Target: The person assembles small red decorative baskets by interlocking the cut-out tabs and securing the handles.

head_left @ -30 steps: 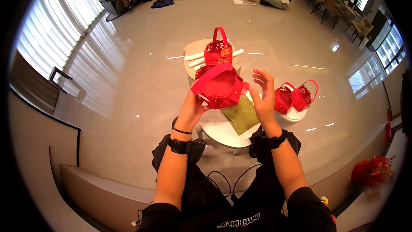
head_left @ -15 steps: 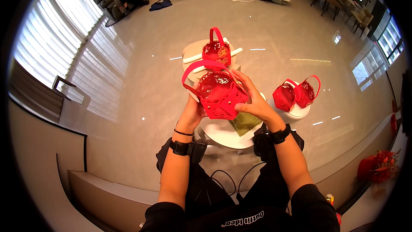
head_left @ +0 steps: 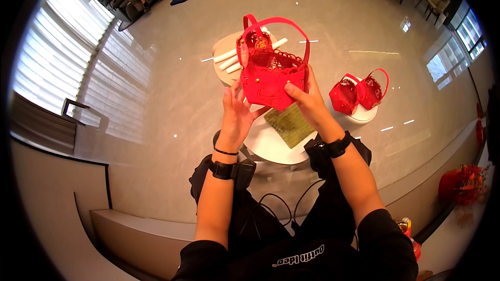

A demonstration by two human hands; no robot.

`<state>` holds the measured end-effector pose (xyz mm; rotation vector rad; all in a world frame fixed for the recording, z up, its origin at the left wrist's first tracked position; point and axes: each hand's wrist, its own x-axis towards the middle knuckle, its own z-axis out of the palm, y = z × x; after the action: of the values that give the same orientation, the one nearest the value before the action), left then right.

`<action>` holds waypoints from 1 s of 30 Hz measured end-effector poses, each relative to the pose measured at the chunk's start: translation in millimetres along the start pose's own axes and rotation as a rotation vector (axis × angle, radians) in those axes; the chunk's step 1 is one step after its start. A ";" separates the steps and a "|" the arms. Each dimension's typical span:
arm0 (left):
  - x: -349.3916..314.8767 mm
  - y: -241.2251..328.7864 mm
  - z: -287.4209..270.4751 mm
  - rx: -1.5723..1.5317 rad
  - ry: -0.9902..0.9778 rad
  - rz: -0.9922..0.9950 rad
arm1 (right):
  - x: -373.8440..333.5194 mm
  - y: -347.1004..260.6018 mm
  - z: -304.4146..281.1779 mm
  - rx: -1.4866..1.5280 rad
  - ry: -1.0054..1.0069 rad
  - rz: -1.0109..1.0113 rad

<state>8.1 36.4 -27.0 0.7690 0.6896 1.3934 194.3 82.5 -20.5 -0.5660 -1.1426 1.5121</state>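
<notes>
A red cut-out basket point(head_left: 275, 80) with an arched handle is held up in front of me, its studded side facing me. My right hand point(head_left: 311, 103) grips its right side, the thumb pressed on the front panel. Beside its lower left stands my left hand point(head_left: 237, 117), fingers spread and thumb off the basket; some fingertips reach beneath or behind it, so contact is unclear. Below lies a green mat-like piece point(head_left: 291, 127) on a white round table point(head_left: 260, 143). A second red basket point(head_left: 259, 39) is partly hidden behind the held one.
White rolls point(head_left: 227, 62) lie on a beige round table point(head_left: 221, 47) beyond. Two more red baskets point(head_left: 345, 95) stand on a white stool point(head_left: 364, 116) at the right. Cables hang between my legs. Farther off, people sit near an armchair point(head_left: 122, 8) and on the floor.
The held basket has risen and turned, its front now more upright with the handle swung right. My left hand has loosened and spread from its side. My view has tilted down slightly.
</notes>
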 end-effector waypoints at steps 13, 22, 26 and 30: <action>-7.8 -15.2 24.5 -0.239 0.044 0.101 | -13.8 19.4 13.3 -0.198 -0.095 -0.024; -13.6 3.2 11.1 -0.554 0.004 -0.049 | -15.6 15.8 13.0 -0.210 -0.165 -0.107; -12.5 -0.8 3.4 -0.625 -0.048 -0.081 | -14.8 16.9 9.5 -0.186 -0.147 -0.107; -10.7 -2.8 0.5 -0.699 -0.075 -0.133 | -15.9 14.3 8.7 -0.219 -0.148 -0.116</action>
<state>9.5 25.7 -29.2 0.2129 0.1572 1.3500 184.8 65.6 -33.0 -0.5316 -1.4429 1.3555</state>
